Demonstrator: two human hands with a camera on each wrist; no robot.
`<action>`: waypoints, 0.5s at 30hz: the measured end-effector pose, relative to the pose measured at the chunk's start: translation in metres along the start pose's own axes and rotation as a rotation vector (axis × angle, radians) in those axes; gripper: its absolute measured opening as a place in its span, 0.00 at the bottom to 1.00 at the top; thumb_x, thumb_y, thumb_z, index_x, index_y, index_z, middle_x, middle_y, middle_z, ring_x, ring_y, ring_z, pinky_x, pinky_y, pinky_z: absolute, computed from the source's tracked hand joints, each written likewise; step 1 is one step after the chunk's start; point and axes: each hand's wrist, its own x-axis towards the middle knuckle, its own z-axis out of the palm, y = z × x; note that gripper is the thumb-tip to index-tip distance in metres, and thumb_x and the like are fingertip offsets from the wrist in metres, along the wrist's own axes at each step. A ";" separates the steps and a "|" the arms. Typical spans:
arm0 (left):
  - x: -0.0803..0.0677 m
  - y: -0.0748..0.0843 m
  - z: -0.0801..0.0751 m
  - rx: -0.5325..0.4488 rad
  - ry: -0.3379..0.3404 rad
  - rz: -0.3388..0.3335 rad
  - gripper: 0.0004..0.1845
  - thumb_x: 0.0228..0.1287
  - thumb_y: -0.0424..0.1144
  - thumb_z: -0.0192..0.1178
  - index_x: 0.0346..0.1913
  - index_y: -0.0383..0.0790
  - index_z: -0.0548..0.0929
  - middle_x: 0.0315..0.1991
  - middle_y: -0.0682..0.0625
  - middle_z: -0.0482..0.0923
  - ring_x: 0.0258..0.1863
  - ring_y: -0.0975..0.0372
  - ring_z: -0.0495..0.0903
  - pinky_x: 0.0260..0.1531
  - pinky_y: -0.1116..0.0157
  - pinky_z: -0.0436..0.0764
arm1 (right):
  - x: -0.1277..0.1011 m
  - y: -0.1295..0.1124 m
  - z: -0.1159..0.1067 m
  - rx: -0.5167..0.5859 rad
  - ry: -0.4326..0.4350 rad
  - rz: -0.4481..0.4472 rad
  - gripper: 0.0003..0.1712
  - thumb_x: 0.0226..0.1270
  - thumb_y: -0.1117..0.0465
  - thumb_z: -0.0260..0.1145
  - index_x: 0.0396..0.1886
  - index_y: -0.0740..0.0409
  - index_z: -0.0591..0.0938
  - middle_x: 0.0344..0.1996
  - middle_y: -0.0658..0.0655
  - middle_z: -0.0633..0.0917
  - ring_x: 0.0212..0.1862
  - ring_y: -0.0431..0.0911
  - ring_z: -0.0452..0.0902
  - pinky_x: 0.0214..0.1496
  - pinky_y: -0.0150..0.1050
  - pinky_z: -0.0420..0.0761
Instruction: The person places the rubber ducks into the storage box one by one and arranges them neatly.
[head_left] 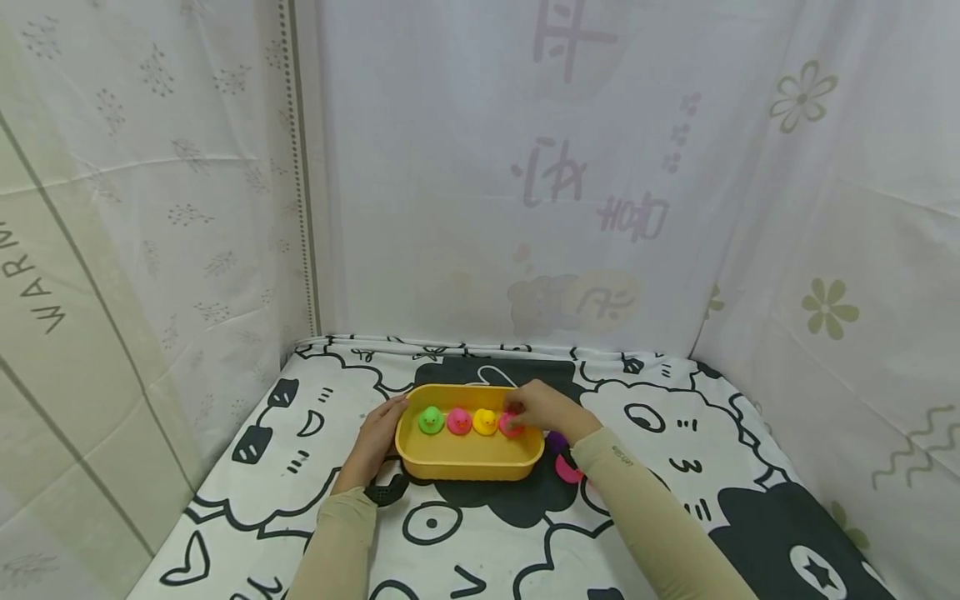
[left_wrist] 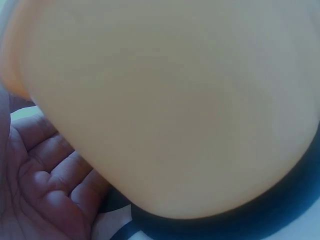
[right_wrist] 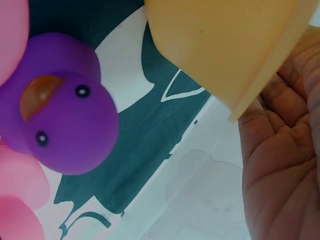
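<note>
left hand [head_left: 378, 437] flat on yellow tub [head_left: 457, 468] side, gripping nothing | right hand [head_left: 543, 408] pinching pink duck [head_left: 512, 425] | risk: unheld tub slides, ducks topple

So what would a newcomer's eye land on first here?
The yellow tub in the middle of the cartoon-print cloth, with a row of ducks inside: green, pink, yellow, and another pink one under the right hand. The left hand rests against the tub's left end. A purple duck lies on the cloth just right of the tub.
</note>
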 end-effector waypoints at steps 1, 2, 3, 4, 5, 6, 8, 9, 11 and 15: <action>0.000 0.000 0.000 0.000 -0.002 0.002 0.34 0.75 0.61 0.50 0.74 0.45 0.68 0.72 0.42 0.67 0.62 0.52 0.76 0.49 0.61 0.83 | 0.000 0.001 0.000 0.008 0.005 -0.002 0.13 0.62 0.55 0.75 0.46 0.50 0.87 0.38 0.45 0.86 0.40 0.40 0.78 0.52 0.37 0.82; 0.001 0.000 0.000 -0.001 -0.004 0.004 0.34 0.75 0.61 0.50 0.74 0.45 0.68 0.72 0.42 0.67 0.62 0.52 0.76 0.50 0.61 0.83 | 0.000 0.002 0.000 0.018 0.009 -0.006 0.14 0.62 0.55 0.76 0.46 0.50 0.87 0.39 0.45 0.86 0.40 0.40 0.78 0.52 0.37 0.82; 0.001 0.000 0.000 0.000 -0.006 0.005 0.34 0.75 0.61 0.50 0.74 0.45 0.68 0.72 0.42 0.67 0.63 0.52 0.75 0.50 0.61 0.83 | -0.001 0.003 0.000 0.030 0.014 -0.010 0.14 0.62 0.55 0.76 0.47 0.51 0.87 0.39 0.45 0.86 0.40 0.40 0.79 0.52 0.37 0.82; 0.001 0.000 0.000 0.000 -0.005 0.004 0.34 0.74 0.61 0.50 0.74 0.45 0.68 0.72 0.42 0.67 0.63 0.52 0.76 0.50 0.61 0.83 | -0.001 0.004 0.001 0.042 0.021 -0.016 0.15 0.62 0.55 0.76 0.47 0.51 0.87 0.39 0.45 0.86 0.41 0.40 0.79 0.52 0.37 0.82; 0.001 0.000 0.000 -0.001 -0.004 0.004 0.34 0.74 0.61 0.50 0.74 0.45 0.68 0.72 0.42 0.67 0.62 0.52 0.76 0.50 0.61 0.83 | 0.000 0.006 0.001 0.055 0.028 -0.020 0.15 0.62 0.55 0.76 0.48 0.52 0.87 0.40 0.45 0.87 0.42 0.40 0.80 0.52 0.37 0.82; 0.001 0.000 0.000 0.001 -0.003 0.004 0.34 0.74 0.61 0.50 0.74 0.45 0.68 0.72 0.42 0.67 0.62 0.52 0.76 0.50 0.61 0.83 | 0.000 0.007 0.002 0.068 0.037 -0.024 0.16 0.62 0.55 0.76 0.49 0.52 0.87 0.41 0.45 0.87 0.42 0.40 0.80 0.52 0.37 0.82; 0.001 0.000 0.000 0.005 0.001 0.000 0.34 0.74 0.61 0.51 0.74 0.45 0.68 0.72 0.42 0.67 0.62 0.52 0.76 0.50 0.61 0.83 | -0.001 0.009 0.003 0.093 0.052 -0.031 0.18 0.62 0.55 0.76 0.51 0.54 0.87 0.43 0.46 0.87 0.44 0.40 0.82 0.53 0.37 0.82; 0.000 0.000 0.000 0.007 0.003 -0.001 0.34 0.74 0.62 0.50 0.74 0.45 0.68 0.72 0.42 0.67 0.62 0.52 0.76 0.50 0.61 0.83 | -0.001 0.011 0.004 0.101 0.061 -0.035 0.18 0.62 0.55 0.76 0.51 0.54 0.87 0.44 0.46 0.87 0.45 0.40 0.82 0.53 0.38 0.82; 0.000 0.000 0.000 0.011 0.005 -0.001 0.34 0.74 0.61 0.50 0.74 0.44 0.68 0.72 0.42 0.67 0.62 0.52 0.76 0.50 0.61 0.83 | -0.001 0.012 0.004 0.116 0.072 -0.041 0.19 0.63 0.55 0.75 0.52 0.55 0.87 0.45 0.47 0.88 0.46 0.41 0.82 0.54 0.39 0.82; 0.000 -0.001 0.000 0.006 0.006 0.007 0.33 0.75 0.61 0.50 0.74 0.45 0.69 0.72 0.42 0.67 0.62 0.52 0.76 0.50 0.61 0.83 | -0.003 0.012 0.004 0.131 0.078 -0.051 0.21 0.63 0.54 0.75 0.53 0.55 0.87 0.46 0.47 0.88 0.48 0.42 0.83 0.56 0.41 0.82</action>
